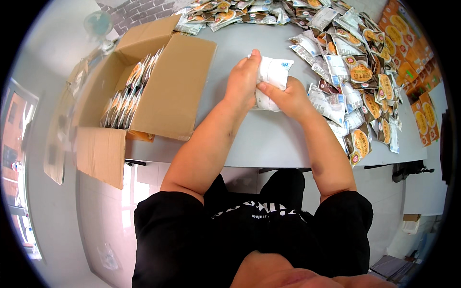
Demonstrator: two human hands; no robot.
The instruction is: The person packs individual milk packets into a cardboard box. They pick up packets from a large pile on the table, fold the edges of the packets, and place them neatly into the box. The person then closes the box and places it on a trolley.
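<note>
Above the grey table [259, 144], a white sealed food packet [273, 72] with a small blue mark at its upper corner is held between my two hands. My left hand [242, 79] presses along the packet's left side, its fingers close together and partly hidden. From the right, my right hand [290, 98] grips the packet, thumb across its front and the other fingers behind it. To the left stands an open cardboard box [175, 86] with rows of similar packets [129, 96] set on edge inside.
Loose packets in brown, orange and white lie in a large pile [355, 72] on the right and along the table's far edge. Orange printed cartons [425, 117] are stacked beyond the right side. A box flap [102, 156] juts over the near left edge. A fan [98, 24] stands behind the box.
</note>
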